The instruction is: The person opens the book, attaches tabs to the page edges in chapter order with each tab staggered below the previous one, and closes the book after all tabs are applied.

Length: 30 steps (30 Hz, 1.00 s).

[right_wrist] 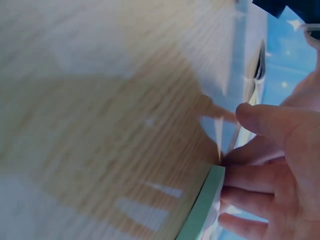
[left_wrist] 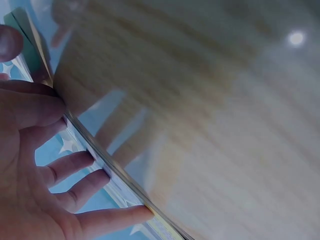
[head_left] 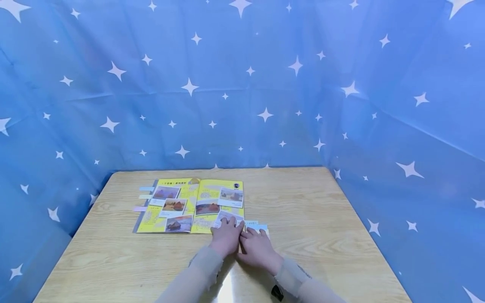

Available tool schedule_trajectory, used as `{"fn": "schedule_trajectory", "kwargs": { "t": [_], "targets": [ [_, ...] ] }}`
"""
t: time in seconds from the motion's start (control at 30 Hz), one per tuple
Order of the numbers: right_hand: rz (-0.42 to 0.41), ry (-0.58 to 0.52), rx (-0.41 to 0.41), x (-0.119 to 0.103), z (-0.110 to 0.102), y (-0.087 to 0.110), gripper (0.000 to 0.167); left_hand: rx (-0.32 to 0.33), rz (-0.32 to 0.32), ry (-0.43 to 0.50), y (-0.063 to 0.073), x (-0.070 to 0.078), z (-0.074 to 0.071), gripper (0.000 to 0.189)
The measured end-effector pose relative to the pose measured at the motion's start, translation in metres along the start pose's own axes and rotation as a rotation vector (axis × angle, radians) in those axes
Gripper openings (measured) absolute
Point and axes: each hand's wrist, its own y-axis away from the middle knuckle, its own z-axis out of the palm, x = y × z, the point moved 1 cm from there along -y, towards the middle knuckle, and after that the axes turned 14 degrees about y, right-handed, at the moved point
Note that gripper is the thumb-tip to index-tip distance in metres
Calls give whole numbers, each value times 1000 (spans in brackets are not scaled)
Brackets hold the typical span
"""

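Note:
An open picture book (head_left: 185, 198) with yellow pages lies on the table. My left hand (head_left: 226, 236) rests on the lower right corner of its right page. In the left wrist view the fingers of the left hand (left_wrist: 45, 175) extend onto the book's edge (left_wrist: 120, 175). Just right of the book, my right hand (head_left: 259, 249) rests its fingers on light-blue paper pieces (head_left: 261, 227), partly hidden beneath it. The right wrist view has the right hand (right_wrist: 270, 185) touching a small block with a pale-green side (right_wrist: 202, 205). Both hands are close together.
Blue, cream and purple tabs (head_left: 140, 208) stick out from the book's left edge. The wooden table (head_left: 303, 202) is glossy and reflects the hands. Blue curtains with white stars (head_left: 242, 84) hang behind it and along its sides.

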Motion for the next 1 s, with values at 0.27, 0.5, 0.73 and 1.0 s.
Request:
{"fn": "schedule_trajectory", "kwargs": {
  "t": [0.27,0.5,0.73,1.0],
  "targets": [
    [0,-1,11,3,-1,7,58,17,5,-14,-1,4,3,54],
    [10,-13,11,9,-1,11,56,9,-1,12,-1,11,5,56],
    [23,-33,-7,9,-3,12,55,-5,2,8,1,15,3,51],
    [38,-49,-35,5,-4,6,56,-10,0,3,2,10,-2,49]
  ]
}}
